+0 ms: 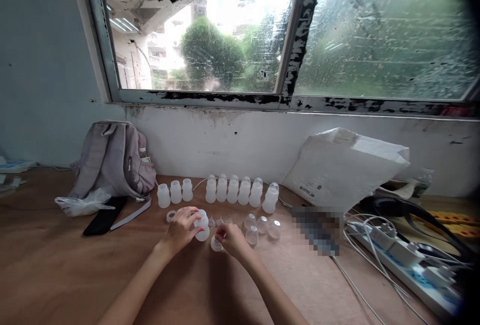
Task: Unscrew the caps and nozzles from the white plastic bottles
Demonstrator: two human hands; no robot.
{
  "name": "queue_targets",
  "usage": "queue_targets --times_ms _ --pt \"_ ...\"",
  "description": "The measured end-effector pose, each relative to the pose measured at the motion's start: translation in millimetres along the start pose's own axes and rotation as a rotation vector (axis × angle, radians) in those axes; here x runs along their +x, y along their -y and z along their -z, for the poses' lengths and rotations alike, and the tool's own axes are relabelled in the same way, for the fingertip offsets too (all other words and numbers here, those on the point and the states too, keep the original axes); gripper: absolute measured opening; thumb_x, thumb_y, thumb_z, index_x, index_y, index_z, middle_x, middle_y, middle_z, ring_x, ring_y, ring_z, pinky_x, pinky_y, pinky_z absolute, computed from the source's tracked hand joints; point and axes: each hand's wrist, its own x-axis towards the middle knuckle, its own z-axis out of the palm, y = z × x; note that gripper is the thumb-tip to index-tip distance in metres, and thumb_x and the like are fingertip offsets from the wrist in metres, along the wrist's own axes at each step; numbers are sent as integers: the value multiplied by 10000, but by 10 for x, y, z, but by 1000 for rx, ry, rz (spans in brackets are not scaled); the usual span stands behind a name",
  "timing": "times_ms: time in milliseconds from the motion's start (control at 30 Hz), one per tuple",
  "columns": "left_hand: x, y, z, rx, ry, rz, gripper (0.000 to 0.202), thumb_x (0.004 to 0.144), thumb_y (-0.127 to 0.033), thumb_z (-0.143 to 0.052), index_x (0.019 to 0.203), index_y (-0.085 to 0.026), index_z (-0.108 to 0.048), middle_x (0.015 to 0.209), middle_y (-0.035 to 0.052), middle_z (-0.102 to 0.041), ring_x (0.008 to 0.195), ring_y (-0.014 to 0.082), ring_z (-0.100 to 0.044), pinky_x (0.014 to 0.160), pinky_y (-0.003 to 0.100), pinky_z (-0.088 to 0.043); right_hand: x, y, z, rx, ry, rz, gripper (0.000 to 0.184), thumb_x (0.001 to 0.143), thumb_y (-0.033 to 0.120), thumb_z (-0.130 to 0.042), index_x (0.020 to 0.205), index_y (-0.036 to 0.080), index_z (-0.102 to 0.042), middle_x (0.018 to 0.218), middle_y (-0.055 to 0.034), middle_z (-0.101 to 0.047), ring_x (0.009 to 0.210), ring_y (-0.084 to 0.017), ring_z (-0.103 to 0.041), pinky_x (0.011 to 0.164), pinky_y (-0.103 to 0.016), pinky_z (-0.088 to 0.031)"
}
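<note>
My left hand (183, 227) is closed around the side of a translucent white baby bottle (202, 235), which stands upright on the table. Just right of it, my right hand (231, 237) pinches the top of a bottle nipple (216, 244) with a ring-like base, low over the wood; whether it touches the table I cannot tell. Behind my hands lie several loose nipples (211, 222), partly covered by my fingers. A white screw ring (171, 216) rests beyond my left hand. To the right of my right hand sit several clear dome caps (251, 235).
Along the wall stand open bottles (175, 192) and several capped bottles (233, 190). A backpack (108, 160), plastic bag (84, 202) and black phone-like slab (105, 217) are at left. At right are a large white bag (341, 170), power strip (408, 270), cables and headphones (390, 207).
</note>
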Motion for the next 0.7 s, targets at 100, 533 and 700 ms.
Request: queue_targets --times_ms 100,533,700 --pt "269 180 67 81 31 -22 193 701 -362 -574 852 -242 -569 994 34 -567 948 214 -493 931 402 -266 -42 25 -90 -21 -58 23 60 674 171 -525 660 189 -580 654 -39 -619 611 -159 -551 511 -221 -312" --pt "1003 603 -224 299 49 -30 163 732 -320 -557 866 -228 -560 970 62 -572 979 237 -449 950 462 -135 -233 9 -447 36 -221 240 122 769 227 -420 885 201 -450 848 -41 -579 698 -162 -557 597 -238 -389" --pt "1041 666 -392 302 50 8 117 729 -296 -561 821 -223 -567 917 61 -590 945 241 -457 930 476 -150 -216 -13 -461 40 -223 256 99 773 232 -416 854 210 -469 822 -36 -577 706 -163 -557 608 -240 -396"
